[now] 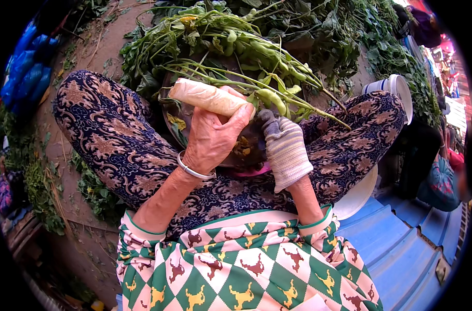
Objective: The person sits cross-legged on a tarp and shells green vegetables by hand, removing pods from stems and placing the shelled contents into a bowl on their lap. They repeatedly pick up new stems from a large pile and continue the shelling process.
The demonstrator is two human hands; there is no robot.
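Observation:
In my bare left hand (216,132), which wears a metal bangle (195,171), is a thick pale cylinder (201,95) with a wrinkled, wrapped-looking surface. My right hand (284,145) wears a striped knit glove with grey fingertips. Its fingers are curled beside a green soybean pod (273,100); whether they grip anything is hidden. Cut soybean stalks (236,76) with leaves and plump pods lie just beyond both hands. Below the hands, between my legs, sits a round dark basin (172,130) with some yellowed leaf bits (242,145) in it.
Heaped leafy plants (317,35) cover the ground ahead. A white bucket (399,97) stands by my right knee. Blue plastic bags (28,74) lie at the far left, blue corrugated sheeting (391,237) at lower right. A teal cloth bag (440,186) is at right, near other people.

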